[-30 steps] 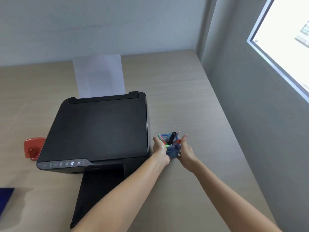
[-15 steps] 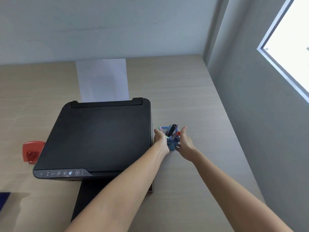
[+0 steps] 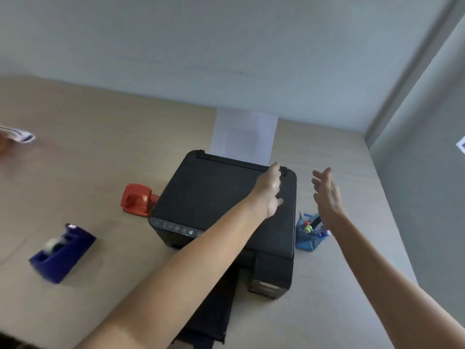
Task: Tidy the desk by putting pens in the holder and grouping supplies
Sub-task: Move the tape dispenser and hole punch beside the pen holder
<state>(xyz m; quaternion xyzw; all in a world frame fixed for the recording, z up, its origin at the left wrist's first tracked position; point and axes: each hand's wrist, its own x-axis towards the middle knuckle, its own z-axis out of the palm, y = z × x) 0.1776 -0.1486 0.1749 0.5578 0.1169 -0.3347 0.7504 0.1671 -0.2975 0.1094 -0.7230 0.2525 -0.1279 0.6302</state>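
A blue mesh pen holder (image 3: 305, 239) with several coloured pens stands on the desk against the right side of the black printer (image 3: 221, 197). My left hand (image 3: 270, 191) hovers over the printer lid, fingers apart, holding nothing. My right hand (image 3: 327, 192) is raised above and behind the holder, open and empty. A red hole punch (image 3: 136, 199) sits by the printer's left side. A dark blue tape dispenser (image 3: 61, 253) lies further left and nearer.
White paper (image 3: 244, 134) stands in the printer's rear feed. The printer's output tray (image 3: 208, 311) sticks out toward me. A blurred white and orange object (image 3: 17, 136) lies at the far left edge. Grey walls (image 3: 415, 172) close the desk at the back and right.
Both hands let go of the pen holder and lifted away from it. The view swung left, bringing the tape dispenser and more of the desk into sight.
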